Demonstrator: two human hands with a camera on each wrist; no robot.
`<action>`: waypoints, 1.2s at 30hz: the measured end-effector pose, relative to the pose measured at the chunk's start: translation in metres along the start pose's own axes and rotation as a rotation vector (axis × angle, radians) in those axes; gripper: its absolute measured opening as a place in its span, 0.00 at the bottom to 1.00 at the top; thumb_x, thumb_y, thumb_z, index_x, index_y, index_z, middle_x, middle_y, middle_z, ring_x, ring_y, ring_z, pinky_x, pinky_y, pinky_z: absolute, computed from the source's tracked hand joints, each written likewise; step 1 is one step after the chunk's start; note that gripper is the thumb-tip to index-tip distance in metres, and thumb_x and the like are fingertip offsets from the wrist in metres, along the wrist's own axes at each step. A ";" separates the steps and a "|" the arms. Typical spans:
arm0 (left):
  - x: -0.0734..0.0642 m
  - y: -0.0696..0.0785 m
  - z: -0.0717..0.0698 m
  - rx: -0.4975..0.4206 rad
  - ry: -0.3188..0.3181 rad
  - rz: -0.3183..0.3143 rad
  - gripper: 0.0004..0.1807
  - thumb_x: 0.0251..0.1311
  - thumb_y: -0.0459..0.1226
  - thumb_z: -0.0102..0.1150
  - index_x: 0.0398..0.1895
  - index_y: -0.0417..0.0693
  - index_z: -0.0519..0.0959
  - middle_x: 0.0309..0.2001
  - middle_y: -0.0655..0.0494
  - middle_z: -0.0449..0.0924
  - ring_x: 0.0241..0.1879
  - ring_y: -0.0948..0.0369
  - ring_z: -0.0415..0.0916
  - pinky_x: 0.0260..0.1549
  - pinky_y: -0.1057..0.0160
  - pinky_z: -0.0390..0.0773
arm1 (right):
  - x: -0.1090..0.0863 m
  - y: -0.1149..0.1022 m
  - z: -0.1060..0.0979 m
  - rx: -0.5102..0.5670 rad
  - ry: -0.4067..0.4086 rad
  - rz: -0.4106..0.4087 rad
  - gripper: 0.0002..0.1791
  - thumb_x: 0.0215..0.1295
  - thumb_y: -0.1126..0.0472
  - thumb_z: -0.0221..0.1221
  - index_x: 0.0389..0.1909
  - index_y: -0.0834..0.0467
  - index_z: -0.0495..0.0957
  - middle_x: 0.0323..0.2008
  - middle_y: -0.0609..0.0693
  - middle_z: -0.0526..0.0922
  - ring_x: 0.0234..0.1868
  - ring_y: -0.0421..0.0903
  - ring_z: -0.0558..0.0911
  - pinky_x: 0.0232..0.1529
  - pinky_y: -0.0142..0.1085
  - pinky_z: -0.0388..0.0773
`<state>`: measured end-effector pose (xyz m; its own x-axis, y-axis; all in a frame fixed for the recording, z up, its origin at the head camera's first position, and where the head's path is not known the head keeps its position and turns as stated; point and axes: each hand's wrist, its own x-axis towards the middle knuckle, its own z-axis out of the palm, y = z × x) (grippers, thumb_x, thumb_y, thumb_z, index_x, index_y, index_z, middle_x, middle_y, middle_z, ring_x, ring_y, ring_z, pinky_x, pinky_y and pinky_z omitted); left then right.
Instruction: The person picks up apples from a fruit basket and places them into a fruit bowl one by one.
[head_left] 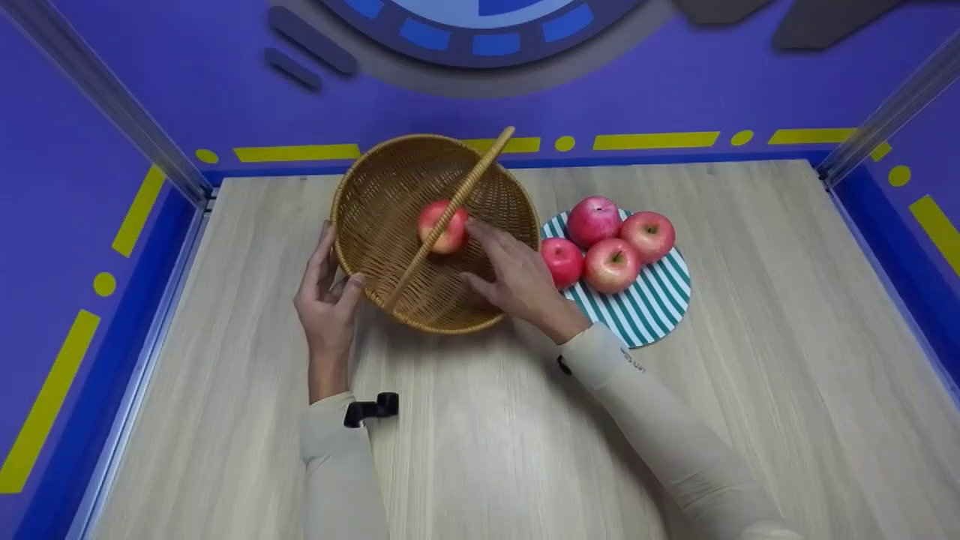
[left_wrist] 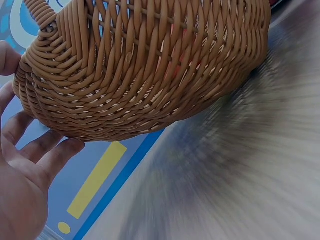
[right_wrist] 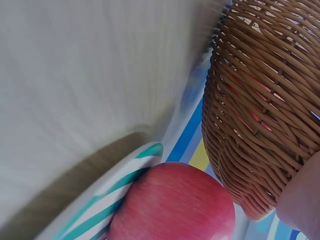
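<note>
A brown wicker basket (head_left: 390, 195) with an arched handle (head_left: 480, 166) stands tilted toward the camera. One red apple (head_left: 433, 217) lies inside it, partly behind the handle. My left hand (head_left: 326, 307) holds the basket's left rim, thumb at the edge and fingers along the outside; the left wrist view shows those fingers (left_wrist: 57, 152) against the weave. Over the basket's right rim reaches my right hand (head_left: 517, 274), fingers extended beside the apple and thumb spread apart. Whether the fingertips touch the apple is hard to tell. In the right wrist view only a bit of this hand (right_wrist: 302, 200) shows.
Right of the basket lies a round green-and-white striped plate (head_left: 649, 315), bearing several red apples (head_left: 613, 265). The nearest apple (right_wrist: 172, 205) sits close to the basket and right forearm. A blue wall (head_left: 660, 97) stands behind the wooden table (head_left: 465, 450), with side walls left and right.
</note>
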<state>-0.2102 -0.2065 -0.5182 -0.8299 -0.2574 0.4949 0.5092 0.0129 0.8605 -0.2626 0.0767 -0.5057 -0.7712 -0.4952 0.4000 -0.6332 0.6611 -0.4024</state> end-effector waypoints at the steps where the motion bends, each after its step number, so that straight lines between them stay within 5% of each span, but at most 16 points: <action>1: 0.000 0.000 0.000 -0.002 -0.001 0.000 0.39 0.67 0.42 0.73 0.78 0.40 0.70 0.80 0.45 0.63 0.75 0.42 0.66 0.65 0.38 0.73 | 0.000 0.000 0.000 -0.007 -0.007 -0.001 0.40 0.74 0.50 0.68 0.79 0.62 0.65 0.74 0.59 0.73 0.72 0.56 0.74 0.70 0.51 0.73; 11: 0.000 0.000 0.000 -0.001 0.000 -0.002 0.36 0.66 0.32 0.68 0.78 0.40 0.70 0.79 0.45 0.64 0.75 0.42 0.66 0.65 0.39 0.74 | -0.001 0.000 -0.002 0.014 -0.023 -0.009 0.39 0.72 0.45 0.68 0.77 0.58 0.70 0.69 0.56 0.77 0.68 0.53 0.77 0.66 0.47 0.77; 18: 0.000 -0.003 -0.001 0.004 0.001 -0.003 0.35 0.67 0.33 0.67 0.78 0.40 0.71 0.80 0.46 0.64 0.75 0.43 0.66 0.65 0.41 0.75 | -0.002 -0.002 -0.006 0.013 -0.143 -0.007 0.42 0.68 0.35 0.68 0.75 0.54 0.74 0.71 0.54 0.77 0.69 0.52 0.78 0.64 0.50 0.78; 26: 0.001 0.000 0.000 0.002 0.005 -0.010 0.36 0.64 0.27 0.63 0.78 0.40 0.71 0.79 0.45 0.64 0.75 0.44 0.66 0.65 0.46 0.76 | 0.003 -0.008 -0.009 -0.058 -0.309 0.049 0.44 0.67 0.29 0.63 0.75 0.53 0.75 0.64 0.55 0.83 0.59 0.52 0.83 0.54 0.48 0.82; 36: 0.001 -0.004 -0.001 0.014 0.003 0.017 0.43 0.65 0.51 0.75 0.78 0.41 0.71 0.80 0.46 0.63 0.75 0.44 0.67 0.65 0.50 0.77 | 0.007 -0.013 -0.009 -0.033 -0.379 0.079 0.44 0.67 0.32 0.66 0.75 0.54 0.73 0.64 0.56 0.82 0.60 0.52 0.82 0.58 0.49 0.82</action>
<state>-0.2129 -0.2078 -0.5215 -0.8203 -0.2599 0.5095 0.5203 0.0308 0.8534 -0.2591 0.0699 -0.4905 -0.7908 -0.6111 0.0340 -0.5734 0.7203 -0.3904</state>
